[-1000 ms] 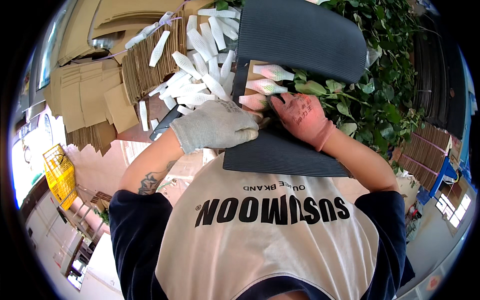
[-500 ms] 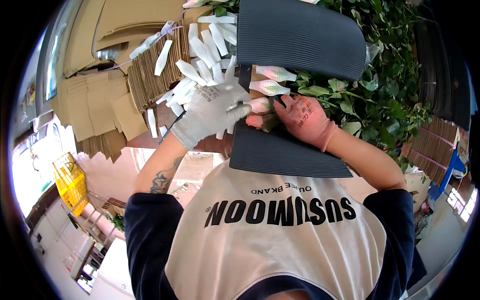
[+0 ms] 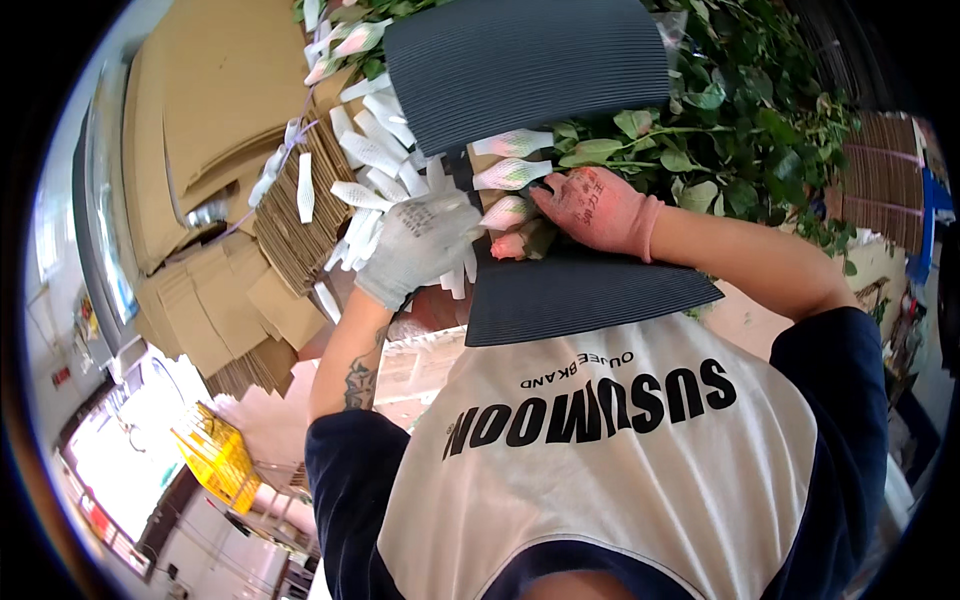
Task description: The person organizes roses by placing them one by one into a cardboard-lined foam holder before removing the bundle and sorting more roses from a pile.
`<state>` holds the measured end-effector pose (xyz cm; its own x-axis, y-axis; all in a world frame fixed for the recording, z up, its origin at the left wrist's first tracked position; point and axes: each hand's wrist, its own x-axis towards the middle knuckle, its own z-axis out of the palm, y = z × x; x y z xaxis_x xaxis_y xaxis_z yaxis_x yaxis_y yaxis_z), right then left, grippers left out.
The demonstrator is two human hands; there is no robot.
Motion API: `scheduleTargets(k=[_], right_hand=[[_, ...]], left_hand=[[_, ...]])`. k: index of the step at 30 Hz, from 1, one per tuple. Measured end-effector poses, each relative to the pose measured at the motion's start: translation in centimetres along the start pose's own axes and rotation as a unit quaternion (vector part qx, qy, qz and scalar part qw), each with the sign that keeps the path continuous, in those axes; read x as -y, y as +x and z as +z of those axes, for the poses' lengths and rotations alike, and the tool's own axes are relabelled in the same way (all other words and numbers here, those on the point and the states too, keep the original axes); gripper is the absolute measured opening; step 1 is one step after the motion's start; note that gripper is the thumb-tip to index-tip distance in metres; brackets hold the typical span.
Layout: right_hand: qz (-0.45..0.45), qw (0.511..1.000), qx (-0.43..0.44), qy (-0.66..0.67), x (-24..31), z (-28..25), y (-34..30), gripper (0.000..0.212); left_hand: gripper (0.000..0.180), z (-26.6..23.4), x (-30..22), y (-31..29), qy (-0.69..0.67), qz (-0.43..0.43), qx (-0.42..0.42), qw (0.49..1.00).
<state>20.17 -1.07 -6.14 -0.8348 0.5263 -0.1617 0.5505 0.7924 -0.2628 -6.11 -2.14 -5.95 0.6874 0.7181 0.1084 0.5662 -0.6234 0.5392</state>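
My left hand (image 3: 420, 238), in a pale grey glove, is bent over loose white foam-net sleeves (image 3: 368, 152). Its fingers are curled together toward the roses; what they hold, if anything, is hidden. In a reddish-pink glove, my right hand (image 3: 596, 212) closes its thumb and fingers at the base of a net-covered pink rose (image 3: 508, 212). Just beyond lie two more roses in white nets, the farther (image 3: 515, 143) and the nearer (image 3: 512, 174). Closest to me, a bare coral-pink rose (image 3: 514, 246) rests below the right fingers on a ribbed black mat (image 3: 590, 300).
A second ribbed black sheet (image 3: 530, 70) covers stems beyond the roses. Leafy rose stems (image 3: 740, 130) fill the right side. Stacked cardboard (image 3: 225, 290) stands at left. More netted roses (image 3: 360, 38) lie at the far left, and a yellow crate (image 3: 218, 460) sits lower left.
The whole view has shifted and tilted. My left hand has drawn slightly away from the netted rose's tip. My right hand stays at the same rose.
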Motion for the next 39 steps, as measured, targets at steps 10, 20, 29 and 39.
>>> scheduleTargets(k=[10, 20, 29, 39], right_hand=[[-0.054, 0.996, -0.075, 0.0, -0.3, 1.5, -0.6, 0.037], [-0.024, 0.999, -0.033, -0.014, 0.6, -1.2, -0.5, 0.035], [-0.036, 0.998, -0.042, 0.025, 0.1, -1.2, -0.1, 0.029], [0.056, 0.994, -0.072, -0.062, -1.1, -0.6, 1.1, 0.036]], left_hand=[[0.028, -6.9, 0.1, -4.6, 0.068, -0.172, 0.002, 0.983], [0.042, -1.9, -5.3, 0.3, -0.185, -0.113, 0.24, 0.946], [0.042, -1.3, -5.8, 0.9, -0.06, -0.146, 0.124, 0.98], [0.038, -1.3, -6.1, 0.9, -0.012, -0.145, 0.186, 0.972]])
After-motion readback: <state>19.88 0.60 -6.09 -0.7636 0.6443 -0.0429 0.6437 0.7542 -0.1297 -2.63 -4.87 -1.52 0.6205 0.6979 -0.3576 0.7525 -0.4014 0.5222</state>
